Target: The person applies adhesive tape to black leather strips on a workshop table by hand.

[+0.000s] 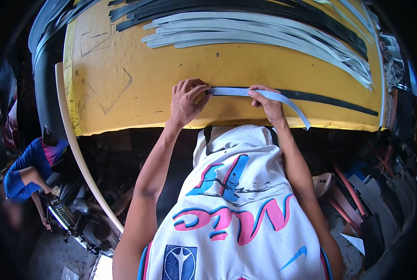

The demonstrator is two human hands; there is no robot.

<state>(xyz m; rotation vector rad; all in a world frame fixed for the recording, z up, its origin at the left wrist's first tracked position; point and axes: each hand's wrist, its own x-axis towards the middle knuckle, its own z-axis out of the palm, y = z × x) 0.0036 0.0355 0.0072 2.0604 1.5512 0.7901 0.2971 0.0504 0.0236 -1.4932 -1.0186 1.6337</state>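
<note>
White strip [231,91] is lying over a black strip [329,102], left hand [188,100] is pinching its end, right hand [269,101] is holding it midway, I'd be keeping edges lined up

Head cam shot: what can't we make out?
- Head view, black strip: most of its stretch beneath the pale strip, which covers it.
- Head view, left hand: whether its fingertips hold one strip or both; its own fingers hide this.
- Head view, loose black strips: some run out of the top edge.
- Head view, metal thing by the co-worker: too small to identify.
</note>
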